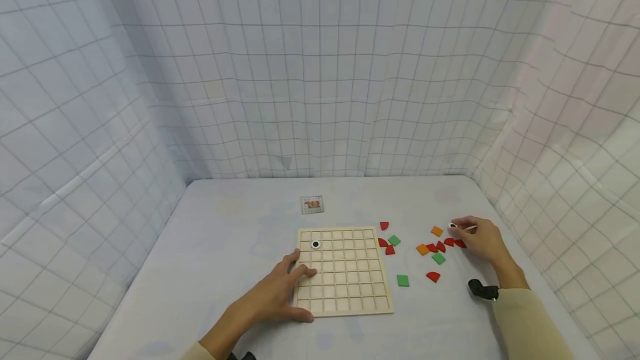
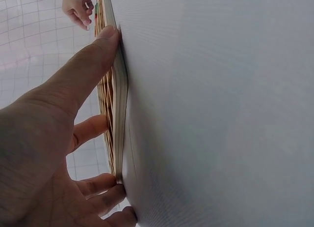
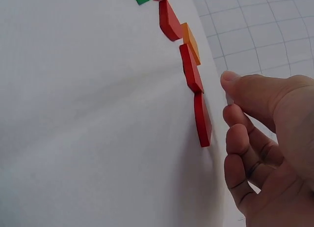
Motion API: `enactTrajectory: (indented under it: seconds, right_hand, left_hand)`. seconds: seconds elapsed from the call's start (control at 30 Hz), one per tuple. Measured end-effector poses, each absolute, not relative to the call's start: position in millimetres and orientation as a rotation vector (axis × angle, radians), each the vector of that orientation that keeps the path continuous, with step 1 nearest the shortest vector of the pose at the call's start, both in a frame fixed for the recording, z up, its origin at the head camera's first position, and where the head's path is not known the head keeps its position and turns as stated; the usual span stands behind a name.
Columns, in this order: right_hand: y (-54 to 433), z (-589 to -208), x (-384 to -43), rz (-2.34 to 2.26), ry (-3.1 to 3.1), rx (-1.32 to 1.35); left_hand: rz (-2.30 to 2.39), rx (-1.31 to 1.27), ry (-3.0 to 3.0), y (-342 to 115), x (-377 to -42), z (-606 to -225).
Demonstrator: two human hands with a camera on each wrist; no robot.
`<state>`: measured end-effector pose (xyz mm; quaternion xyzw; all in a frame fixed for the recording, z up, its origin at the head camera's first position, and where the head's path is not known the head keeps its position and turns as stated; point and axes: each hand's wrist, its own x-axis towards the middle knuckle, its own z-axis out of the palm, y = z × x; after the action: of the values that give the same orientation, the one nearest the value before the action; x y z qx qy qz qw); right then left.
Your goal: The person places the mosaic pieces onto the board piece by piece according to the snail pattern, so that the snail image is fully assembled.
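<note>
A pale wooden board (image 1: 345, 272) divided into square cells lies on the table. My left hand (image 1: 277, 292) rests at its left side, thumb along the near edge, one finger reaching over the cells and others beside the left edge. In an upper-left cell sits a round white eye piece (image 1: 315, 244) with a black centre. Off to the right, my right hand (image 1: 482, 238) pinches a similar small white eye piece (image 1: 452, 225) between thumb and index finger. In the right wrist view only a sliver of it shows. Red wedge pieces (image 3: 202, 121) lie just beside that hand.
Green squares (image 1: 403, 280), orange squares (image 1: 437, 231) and several red wedges (image 1: 433, 276) are scattered between the board and my right hand. A small picture card (image 1: 312, 204) with a grid lies behind the board. White gridded curtains (image 1: 330, 71) enclose the table's back and sides.
</note>
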<state>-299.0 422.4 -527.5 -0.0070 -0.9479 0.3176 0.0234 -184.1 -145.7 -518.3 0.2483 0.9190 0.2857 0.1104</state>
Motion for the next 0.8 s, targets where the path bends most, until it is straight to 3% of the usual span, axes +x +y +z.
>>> enactTrajectory:
  seconds: [0.8]
  right_hand:
    - [345, -512, -298, 1.004, -2.857, 0.231]
  left_hand:
    - [0.884, 0.746, 2.691, -144, -184, -518]
